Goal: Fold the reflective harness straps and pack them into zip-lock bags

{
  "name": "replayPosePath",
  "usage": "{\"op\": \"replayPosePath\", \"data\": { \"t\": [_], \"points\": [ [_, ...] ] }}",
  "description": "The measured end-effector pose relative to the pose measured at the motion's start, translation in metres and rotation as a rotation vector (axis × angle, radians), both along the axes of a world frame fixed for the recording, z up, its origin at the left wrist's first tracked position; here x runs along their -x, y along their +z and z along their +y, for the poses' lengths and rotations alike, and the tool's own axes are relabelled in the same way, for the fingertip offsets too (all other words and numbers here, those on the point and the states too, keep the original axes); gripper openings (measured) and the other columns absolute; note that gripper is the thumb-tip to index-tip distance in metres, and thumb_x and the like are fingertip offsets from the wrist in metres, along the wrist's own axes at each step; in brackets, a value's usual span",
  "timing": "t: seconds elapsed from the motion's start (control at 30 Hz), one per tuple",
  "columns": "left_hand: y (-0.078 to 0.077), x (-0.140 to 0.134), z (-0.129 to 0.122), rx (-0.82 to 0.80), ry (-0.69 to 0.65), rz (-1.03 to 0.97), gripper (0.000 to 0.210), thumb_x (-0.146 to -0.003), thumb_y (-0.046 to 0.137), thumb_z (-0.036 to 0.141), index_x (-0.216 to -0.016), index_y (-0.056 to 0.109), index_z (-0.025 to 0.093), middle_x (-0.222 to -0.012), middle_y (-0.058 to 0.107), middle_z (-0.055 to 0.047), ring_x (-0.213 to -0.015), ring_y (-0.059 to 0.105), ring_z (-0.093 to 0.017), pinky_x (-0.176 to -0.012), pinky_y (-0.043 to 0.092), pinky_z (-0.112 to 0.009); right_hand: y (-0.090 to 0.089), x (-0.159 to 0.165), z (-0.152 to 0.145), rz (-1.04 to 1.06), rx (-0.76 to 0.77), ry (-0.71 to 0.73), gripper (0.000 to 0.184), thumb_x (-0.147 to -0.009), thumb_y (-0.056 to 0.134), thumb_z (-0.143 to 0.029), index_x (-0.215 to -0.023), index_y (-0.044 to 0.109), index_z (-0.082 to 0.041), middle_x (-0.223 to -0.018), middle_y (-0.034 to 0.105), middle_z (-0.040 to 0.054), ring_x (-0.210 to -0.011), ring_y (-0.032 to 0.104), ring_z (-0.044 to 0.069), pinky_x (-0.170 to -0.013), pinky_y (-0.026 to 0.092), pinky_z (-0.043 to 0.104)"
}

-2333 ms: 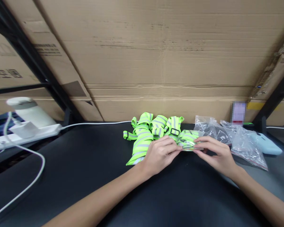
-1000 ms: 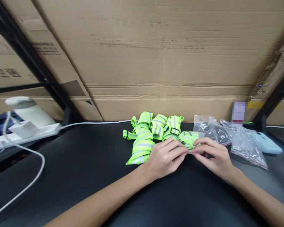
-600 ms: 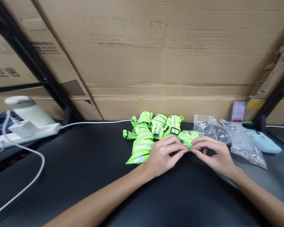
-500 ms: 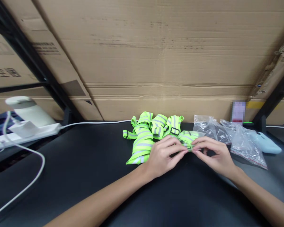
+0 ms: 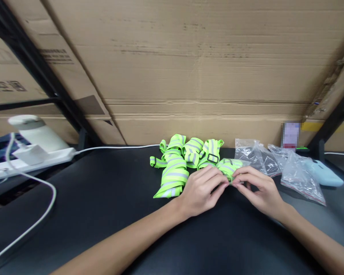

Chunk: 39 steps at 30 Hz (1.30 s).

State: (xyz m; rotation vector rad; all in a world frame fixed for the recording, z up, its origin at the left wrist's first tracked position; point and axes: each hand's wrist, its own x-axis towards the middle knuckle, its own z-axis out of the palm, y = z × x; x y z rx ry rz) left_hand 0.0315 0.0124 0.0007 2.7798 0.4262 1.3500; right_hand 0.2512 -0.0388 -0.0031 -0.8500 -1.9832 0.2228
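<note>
Between my hands lies a clear zip bag (image 5: 238,163) with a rolled neon-green reflective strap (image 5: 228,166) inside it. The bag's near edge is pinched by my left hand (image 5: 204,188), thumb against fingertips. My right hand (image 5: 260,189) pinches the same edge a little to the right, its fingertips close to the left ones. Beside and behind my left hand sits a pile of neon-green reflective straps (image 5: 174,170) with grey stripes, rolled up. A black buckle (image 5: 213,157) shows on one of them. The fingers hide part of the bag's edge.
Several clear zip bags (image 5: 299,177) lie at the right, partly over a light blue phone-like case (image 5: 325,173). A white power strip (image 5: 54,156), a cable (image 5: 53,194) and a pale bottle (image 5: 43,133) are at the left. Cardboard (image 5: 189,76) stands behind the black table (image 5: 103,198).
Both hands keep their pinch on the bag's edge, with only a tiny shift of the fingers. The whole view has moved slightly.
</note>
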Motion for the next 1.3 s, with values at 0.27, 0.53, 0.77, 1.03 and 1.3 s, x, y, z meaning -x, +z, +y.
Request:
{"op": "replayPosePath", "data": {
  "t": [0.27,0.53,0.77,1.03,1.3],
  "points": [
    [0.0019,0.0011,-0.0006,-0.065,0.023,0.012,0.008,-0.097,0.058,0.013,-0.095,0.066,0.015,-0.087,0.072,-0.004,-0.079,0.06,-0.017,-0.071,0.05,-0.032,0.0009,0.0018,-0.0023,0.005,-0.033,-0.015,0.014,-0.092,0.069,-0.014,-0.104,0.072,-0.021,-0.106,0.067,0.007,-0.069,0.062,0.013,-0.048,0.049,0.024],
    [0.0007,0.0033,0.0012,-0.108,0.014,0.014,0.007,-0.096,0.062,0.016,-0.096,0.069,0.017,-0.083,0.071,-0.001,-0.074,0.062,-0.015,-0.067,0.047,-0.029,0.0033,-0.0021,0.0004,-0.079,-0.051,0.024,0.012,-0.096,0.065,-0.015,-0.103,0.073,-0.021,-0.106,0.066,0.0067,-0.08,0.067,0.015,-0.068,0.06,0.028],
    [0.003,0.0035,0.0022,-0.083,0.028,0.003,0.006,-0.094,0.064,0.019,-0.094,0.07,0.018,-0.082,0.071,-0.001,-0.073,0.063,-0.015,-0.066,0.045,-0.03,0.0029,-0.0028,0.0005,-0.165,-0.061,-0.007,0.011,-0.099,0.06,-0.015,-0.106,0.067,-0.021,-0.106,0.065,0.0072,-0.089,0.068,0.017,-0.077,0.058,0.031],
    [0.0035,0.0043,0.0044,-0.153,0.048,0.076,0.01,-0.097,0.059,0.017,-0.092,0.068,0.017,-0.083,0.071,-0.002,-0.074,0.062,-0.015,-0.067,0.045,-0.03,-0.0012,-0.0017,0.0009,-0.139,-0.052,-0.052,0.011,-0.098,0.06,-0.015,-0.105,0.066,-0.022,-0.103,0.064,0.0062,-0.083,0.065,0.015,-0.065,0.055,0.025],
    [0.0009,0.0053,0.0075,-0.17,0.054,0.094,0.009,-0.098,0.059,0.016,-0.098,0.068,0.017,-0.087,0.073,-0.002,-0.077,0.063,-0.016,-0.068,0.046,-0.03,0.0001,-0.001,-0.0008,-0.145,-0.107,-0.082,0.014,-0.095,0.064,-0.015,-0.106,0.069,-0.023,-0.103,0.064,0.0066,-0.084,0.066,0.016,-0.059,0.054,0.025]
  ]
}}
